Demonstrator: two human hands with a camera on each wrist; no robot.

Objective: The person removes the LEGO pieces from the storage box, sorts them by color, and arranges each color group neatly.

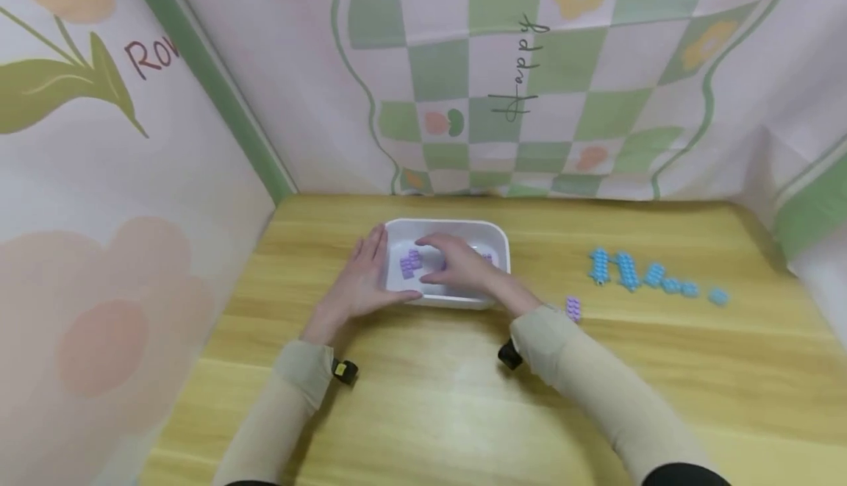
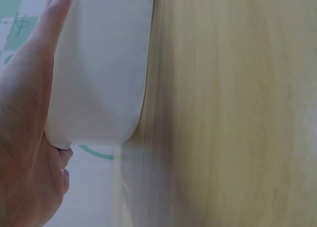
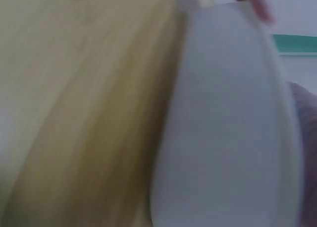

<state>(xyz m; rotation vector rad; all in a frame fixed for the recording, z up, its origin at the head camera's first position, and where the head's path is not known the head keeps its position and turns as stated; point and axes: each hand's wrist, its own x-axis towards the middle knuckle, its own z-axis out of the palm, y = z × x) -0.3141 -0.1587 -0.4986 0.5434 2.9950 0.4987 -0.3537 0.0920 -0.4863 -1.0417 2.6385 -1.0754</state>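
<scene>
A white tray (image 1: 446, 301) stands on the table, with several small purple bricks (image 1: 410, 263) in its left part. My left hand (image 1: 357, 280) rests against the tray's left end, fingers straight along that side and thumb along the front rim. The left wrist view shows the thumb lying on the tray's outer wall (image 2: 104, 63). Inside the tray reaches my right hand (image 1: 459, 262), its thumb and forefinger spread apart just right of those bricks. More purple bricks (image 1: 487, 258) show behind that hand, partly hidden. The right wrist view is blurred and shows mostly the tray wall (image 3: 223, 123).
One purple brick (image 1: 573, 309) lies on the wooden table (image 1: 423, 398) beside the right sleeve. Farther right, several light blue brick pieces (image 1: 626, 271) lie in a rough row. A patterned cloth (image 1: 503, 74) hangs behind the table, and another cloth (image 1: 99, 251) closes the left side.
</scene>
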